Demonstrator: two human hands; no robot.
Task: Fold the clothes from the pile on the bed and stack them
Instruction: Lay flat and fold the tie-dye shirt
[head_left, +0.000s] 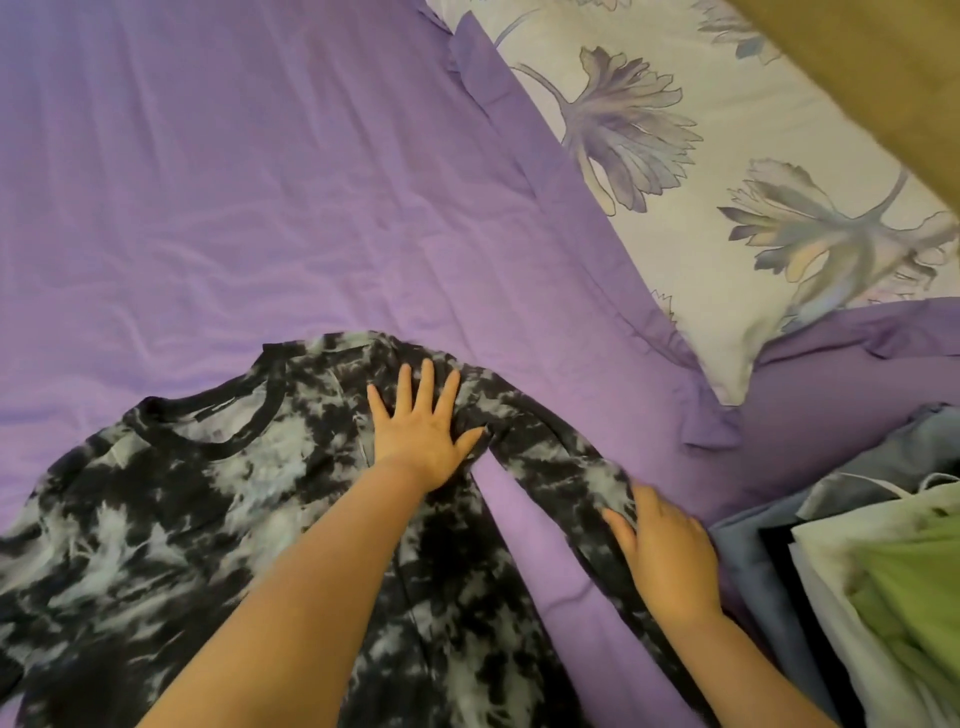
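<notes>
You are looking down on a bed covered by a smooth lilac-purple sheet (218, 182), lightly creased, which fills most of the view. At the upper right lies a white pillow printed with large blue-grey flowers (675, 156), edged by a purple ruffled border, and beyond it a tan padded surface (883, 67) cuts across the corner. The black-and-pale-grey tie-dye long-sleeved shirt (171, 519) lies spread flat on the sheet at the lower left, its dark round neckband toward the far side. Your left hand (421, 431) rests flat on the shirt's shoulder, fingers straight and spread, pressing the cloth down where the sleeve begins. The sleeve runs from there toward the lower right, with a strip of purple sheet showing between it and the shirt's body. Your right hand (670, 551) holds that sleeve near its far end, fingers curled over the fabric. Just beside this hand, at the right edge, sits a heap of clothes (857, 571) in grey-blue, white and green.
</notes>
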